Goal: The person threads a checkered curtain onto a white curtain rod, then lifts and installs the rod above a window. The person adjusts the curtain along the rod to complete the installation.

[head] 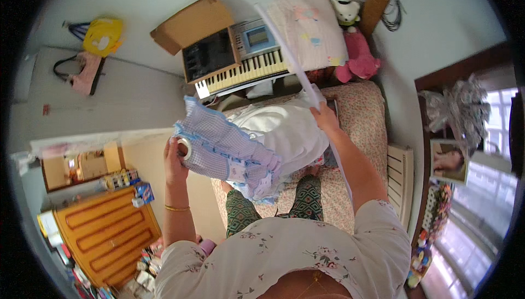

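Note:
My left hand (176, 161) is at the left, gripping the edge of a blue-and-white gingham cloth (221, 147) with ruffles and light-blue trim. A white ring (185, 149) shows at its fingers; whether it is part of the cloth cannot be told. My right hand (326, 118) is closed around a long, narrow white pole or strip (289, 51), which slants up to the left and continues down past my forearm. White fabric (287, 131) bunches between my hands and runs up to the right hand. Beneath lies a bed with a floral cover (361, 114), where I stand.
Ahead are an electronic keyboard (258, 67), an open cardboard box (211, 55), a folded pink quilt (309, 32) and plush toys (361, 57). A radiator (400, 180) lines the right wall. At lower left stands a wooden cabinet (108, 229). Bags (102, 36) hang on the wall.

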Demonstrator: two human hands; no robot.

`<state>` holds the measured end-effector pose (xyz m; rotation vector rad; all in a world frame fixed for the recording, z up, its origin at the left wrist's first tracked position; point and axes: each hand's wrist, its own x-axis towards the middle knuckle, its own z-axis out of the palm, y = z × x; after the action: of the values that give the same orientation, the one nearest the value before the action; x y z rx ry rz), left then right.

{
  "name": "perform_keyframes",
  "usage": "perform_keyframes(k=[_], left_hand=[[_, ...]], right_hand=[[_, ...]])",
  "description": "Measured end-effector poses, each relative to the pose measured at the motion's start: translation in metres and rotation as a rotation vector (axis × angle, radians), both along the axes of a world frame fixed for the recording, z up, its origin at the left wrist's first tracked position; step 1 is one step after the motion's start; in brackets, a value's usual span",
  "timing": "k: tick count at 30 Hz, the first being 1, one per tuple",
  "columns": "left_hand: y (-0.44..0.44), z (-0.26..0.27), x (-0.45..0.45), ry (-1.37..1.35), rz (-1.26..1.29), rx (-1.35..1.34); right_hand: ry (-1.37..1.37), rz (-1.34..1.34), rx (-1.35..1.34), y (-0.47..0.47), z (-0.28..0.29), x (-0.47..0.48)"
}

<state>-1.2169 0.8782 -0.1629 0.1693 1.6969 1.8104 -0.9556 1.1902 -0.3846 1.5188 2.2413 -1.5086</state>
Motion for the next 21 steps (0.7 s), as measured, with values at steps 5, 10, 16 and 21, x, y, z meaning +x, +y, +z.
perform_keyframes(k=[5, 10, 16, 21], left_hand=[[-0.029, -0.010, -0.044, 0.037, 0.132, 0.074], [-0.066, -0.032, -0.120, 0.062, -0.029, 0.133], [-0.091, -0.026, -0.196, 0.161, -0.199, 0.287], [-0.085, 0.019, -0.268, 0.359, -0.110, 0.147]], right_hand=[[0.160, -0.037, -0.130, -0.059, 0.040, -0.024], [0.311, -0.085, -0.309, -0.136, 0.086, -0.052], [0.307, -0.054, -0.298, -0.245, 0.178, -0.088], [0.218, -0.042, -0.178, -0.324, 0.245, -0.108]])
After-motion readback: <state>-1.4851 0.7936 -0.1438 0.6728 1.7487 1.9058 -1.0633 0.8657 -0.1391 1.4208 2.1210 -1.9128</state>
